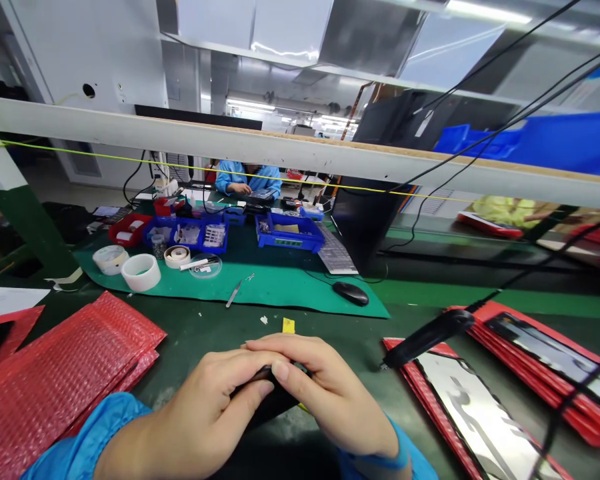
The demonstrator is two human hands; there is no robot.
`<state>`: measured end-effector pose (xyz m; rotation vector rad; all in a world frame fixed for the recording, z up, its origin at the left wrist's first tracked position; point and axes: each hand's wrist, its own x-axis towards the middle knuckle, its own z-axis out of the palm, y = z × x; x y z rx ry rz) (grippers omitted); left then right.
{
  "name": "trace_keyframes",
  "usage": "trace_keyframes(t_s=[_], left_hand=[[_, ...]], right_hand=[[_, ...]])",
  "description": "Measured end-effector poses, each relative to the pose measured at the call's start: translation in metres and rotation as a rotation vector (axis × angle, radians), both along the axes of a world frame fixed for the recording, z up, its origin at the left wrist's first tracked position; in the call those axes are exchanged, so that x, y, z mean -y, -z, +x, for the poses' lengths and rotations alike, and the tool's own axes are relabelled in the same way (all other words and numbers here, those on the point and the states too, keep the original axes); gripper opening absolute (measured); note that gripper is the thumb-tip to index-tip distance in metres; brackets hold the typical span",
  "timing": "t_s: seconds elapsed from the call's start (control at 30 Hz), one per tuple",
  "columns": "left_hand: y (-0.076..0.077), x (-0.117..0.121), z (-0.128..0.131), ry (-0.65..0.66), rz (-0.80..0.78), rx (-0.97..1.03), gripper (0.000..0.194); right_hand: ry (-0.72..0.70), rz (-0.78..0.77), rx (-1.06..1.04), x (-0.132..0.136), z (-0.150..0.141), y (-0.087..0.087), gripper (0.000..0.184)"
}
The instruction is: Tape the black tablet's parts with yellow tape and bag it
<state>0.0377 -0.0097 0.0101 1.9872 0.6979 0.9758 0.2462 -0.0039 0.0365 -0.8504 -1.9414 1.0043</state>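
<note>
Gripping a dark object [276, 402], largely hidden, between the left hand [200, 400] and right hand [325, 383], with curled fingers and close-set thumbs. Dangling to the right on a cable, overlapping the near stack of red packs [437, 400] with its shiny panel [485, 417]: a black tool [427, 339]. Piled at left: red bubble bags [75, 367]. Just beyond the hands: a yellow tag [289, 326]. Farther off, on a green mat [275, 287]: tweezers [233, 294], tape rolls [141, 272], blue bins [290, 233], a black mouse [351, 293]. Beneath it all, a dark green surface [195, 333]. Across the view, a white beam [300, 148] and yellow line [180, 164]; behind, a blue-sleeved person [247, 181].
</note>
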Motion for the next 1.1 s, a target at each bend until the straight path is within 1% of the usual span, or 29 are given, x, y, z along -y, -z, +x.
trace_keyframes(t_s=[0.2, 0.37, 0.43, 0.53, 0.7, 0.77, 0.9, 1.0, 1.1], left_hand=[[-0.001, 0.0, 0.001, 0.006, -0.009, 0.018, 0.032], [-0.001, 0.002, 0.0, -0.011, 0.002, 0.022, 0.031], [0.0, 0.002, 0.0, -0.003, 0.005, 0.028, 0.031], [0.0, 0.001, 0.0, 0.009, -0.007, 0.032, 0.033], [0.0, -0.001, 0.0, -0.021, 0.014, 0.003, 0.033], [0.0, 0.0, 0.0, -0.016, 0.013, 0.004, 0.033], [0.0, 0.002, 0.0, -0.003, 0.011, 0.023, 0.031], [-0.002, 0.004, -0.001, -0.006, 0.057, 0.017, 0.031], [-0.004, 0.004, -0.001, 0.0, 0.089, 0.019, 0.03]], right_hand=[[0.023, 0.051, 0.01, 0.001, -0.003, 0.0, 0.028], [0.143, 0.127, 0.045, 0.007, -0.009, 0.005, 0.026], [0.16, 0.144, 0.061, 0.009, -0.009, 0.007, 0.026], [0.135, 0.125, 0.082, 0.008, -0.005, 0.006, 0.029], [0.042, 0.067, 0.072, 0.003, 0.001, 0.003, 0.031], [0.048, 0.076, 0.059, 0.003, 0.0, 0.003, 0.03], [0.138, 0.131, 0.046, 0.006, -0.009, 0.006, 0.025], [0.214, 0.194, 0.026, 0.008, -0.017, 0.009, 0.02], [0.25, 0.228, 0.005, 0.01, -0.02, 0.011, 0.018]])
